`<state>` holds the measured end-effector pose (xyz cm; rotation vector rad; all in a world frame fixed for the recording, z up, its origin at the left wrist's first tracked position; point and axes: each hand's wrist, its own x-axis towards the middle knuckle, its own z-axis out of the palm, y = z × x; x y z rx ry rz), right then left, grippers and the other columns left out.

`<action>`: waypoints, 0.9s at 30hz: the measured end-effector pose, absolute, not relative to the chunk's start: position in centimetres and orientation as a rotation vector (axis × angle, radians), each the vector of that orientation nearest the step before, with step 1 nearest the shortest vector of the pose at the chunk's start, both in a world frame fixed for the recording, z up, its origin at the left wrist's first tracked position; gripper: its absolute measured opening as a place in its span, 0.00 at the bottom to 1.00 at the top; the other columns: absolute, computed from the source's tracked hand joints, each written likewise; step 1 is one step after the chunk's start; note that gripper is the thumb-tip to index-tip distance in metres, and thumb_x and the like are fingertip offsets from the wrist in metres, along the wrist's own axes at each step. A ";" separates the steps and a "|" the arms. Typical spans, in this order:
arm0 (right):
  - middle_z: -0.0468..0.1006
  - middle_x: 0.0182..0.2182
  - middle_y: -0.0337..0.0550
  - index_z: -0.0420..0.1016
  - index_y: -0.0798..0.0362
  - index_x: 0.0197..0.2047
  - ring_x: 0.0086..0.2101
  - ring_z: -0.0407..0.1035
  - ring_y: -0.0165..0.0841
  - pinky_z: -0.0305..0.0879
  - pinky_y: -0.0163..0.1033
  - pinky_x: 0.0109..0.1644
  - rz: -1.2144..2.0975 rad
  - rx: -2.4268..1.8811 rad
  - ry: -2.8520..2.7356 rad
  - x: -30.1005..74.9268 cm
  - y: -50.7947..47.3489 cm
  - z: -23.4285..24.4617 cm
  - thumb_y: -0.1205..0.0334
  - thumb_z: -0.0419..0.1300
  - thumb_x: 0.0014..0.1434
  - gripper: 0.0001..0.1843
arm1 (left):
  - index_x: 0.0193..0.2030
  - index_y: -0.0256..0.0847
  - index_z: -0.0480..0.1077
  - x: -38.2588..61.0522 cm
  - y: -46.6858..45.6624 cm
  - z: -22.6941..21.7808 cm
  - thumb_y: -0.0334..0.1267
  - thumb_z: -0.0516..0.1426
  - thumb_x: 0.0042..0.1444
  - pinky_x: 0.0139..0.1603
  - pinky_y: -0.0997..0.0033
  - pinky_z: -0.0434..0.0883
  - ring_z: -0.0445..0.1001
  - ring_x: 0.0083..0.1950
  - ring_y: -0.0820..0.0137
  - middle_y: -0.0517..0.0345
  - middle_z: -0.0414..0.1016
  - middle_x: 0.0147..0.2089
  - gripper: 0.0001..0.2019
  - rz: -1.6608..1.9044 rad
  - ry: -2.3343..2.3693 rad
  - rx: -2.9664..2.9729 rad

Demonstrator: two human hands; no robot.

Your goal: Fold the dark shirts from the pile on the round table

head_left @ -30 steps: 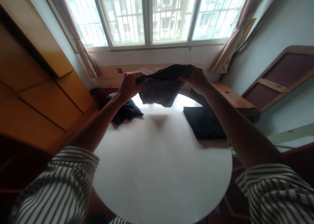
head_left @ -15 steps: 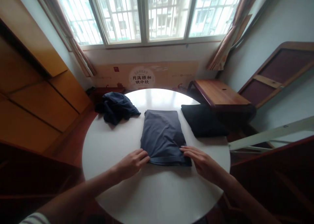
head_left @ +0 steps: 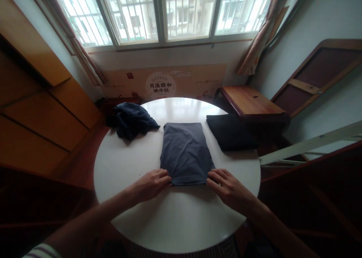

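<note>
A grey-blue garment (head_left: 185,152) lies folded in a rectangle in the middle of the round white table (head_left: 175,212). My left hand (head_left: 151,182) rests at its near left corner and my right hand (head_left: 227,184) at its near right corner. The fingertips of both hands pinch or press the garment's near edge against the table. To the left lies a crumpled dark blue garment (head_left: 131,119). On the table's right side lies a flat folded black garment (head_left: 229,135).
Beyond the table stand a cardboard panel with printed characters (head_left: 161,85) and a barred window (head_left: 158,13). A low wooden table (head_left: 250,103) stands at the right, orange cabinets (head_left: 45,111) at the left, and a leaning wooden frame (head_left: 322,77) at the far right.
A second ago both hands held the grey-blue garment up in the air by the window. It now lies flat and folded on the table, with my hands at its near corners.
</note>
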<state>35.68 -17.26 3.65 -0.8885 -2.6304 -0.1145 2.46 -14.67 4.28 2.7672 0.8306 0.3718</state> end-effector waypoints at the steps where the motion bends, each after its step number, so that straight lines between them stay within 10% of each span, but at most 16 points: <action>1: 0.76 0.41 0.51 0.74 0.54 0.42 0.43 0.68 0.41 0.69 0.49 0.48 -0.130 -0.875 -2.642 35.8 -17.4 3.7 0.78 0.50 0.60 0.15 | 0.43 0.38 0.71 2.4 -14.7 4.3 0.36 0.45 0.71 0.39 0.73 0.69 0.71 0.37 0.71 0.54 0.72 0.38 0.14 0.379 0.814 2.764; 12: 0.72 0.31 0.45 0.71 0.52 0.31 0.34 0.66 0.36 0.64 0.43 0.40 0.123 -0.906 -2.661 33.9 -15.0 7.1 0.59 0.53 0.68 0.14 | 0.36 0.38 0.74 2.8 -9.5 4.6 0.44 0.52 0.68 0.34 0.76 0.66 0.71 0.31 0.74 0.56 0.74 0.33 0.15 0.479 0.824 2.583; 17: 0.76 0.47 0.53 0.76 0.54 0.46 0.47 0.71 0.39 0.64 0.42 0.53 0.181 -1.230 -2.590 29.6 -5.6 8.0 0.54 0.51 0.70 0.17 | 0.41 0.36 0.78 4.1 3.6 4.6 0.41 0.58 0.62 0.41 0.71 0.71 0.74 0.32 0.69 0.50 0.80 0.38 0.11 0.987 1.398 2.100; 27: 0.56 0.69 0.58 0.53 0.56 0.73 0.67 0.50 0.53 0.43 0.57 0.68 0.075 -1.638 -2.528 27.2 -0.5 2.6 0.38 0.40 0.69 0.39 | 0.38 0.35 0.81 4.0 10.0 0.4 0.51 0.66 0.50 0.38 0.69 0.72 0.75 0.33 0.67 0.49 0.82 0.38 0.19 1.087 1.498 1.756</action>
